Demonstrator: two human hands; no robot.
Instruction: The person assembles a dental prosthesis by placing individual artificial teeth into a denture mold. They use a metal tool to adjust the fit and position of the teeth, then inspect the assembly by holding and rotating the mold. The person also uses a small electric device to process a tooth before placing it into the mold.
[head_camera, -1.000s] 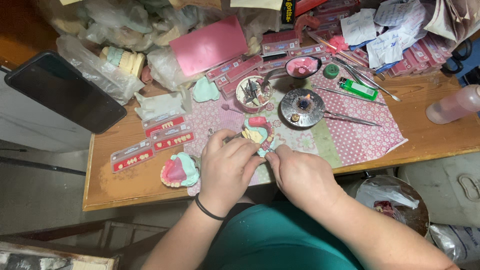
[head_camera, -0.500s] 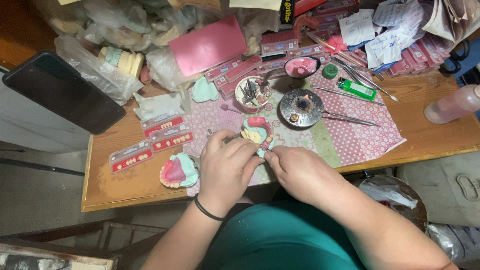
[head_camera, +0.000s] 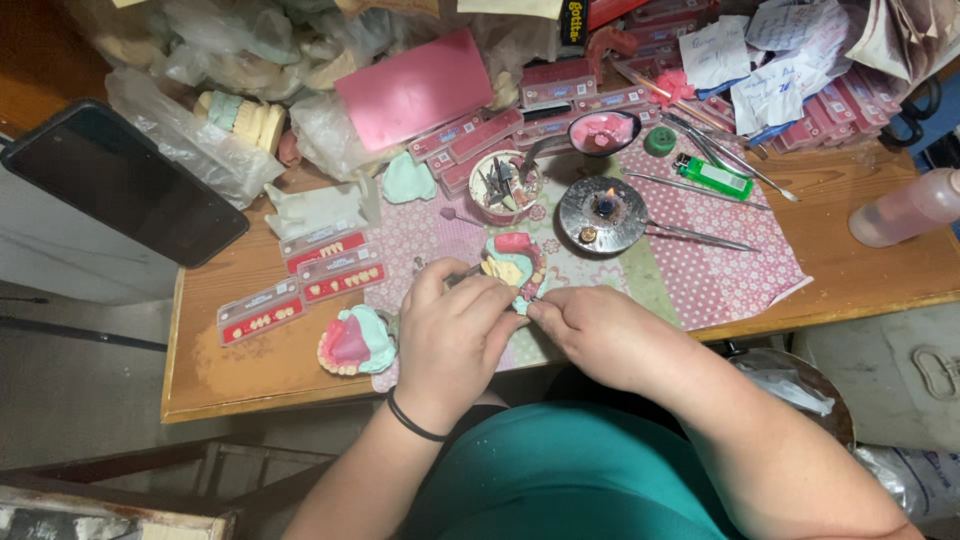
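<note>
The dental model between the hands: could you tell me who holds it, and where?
Both hands, left hand and right hand, pinch the dental model at its near edge.

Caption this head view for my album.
Two bare hands, left hand and right hand, hold a green-and-pink dental cast beside a small lit burner.

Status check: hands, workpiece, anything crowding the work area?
Left hand and right hand both gripping the dental cast. Lit burner just behind it. Second cast beside left hand.
</note>
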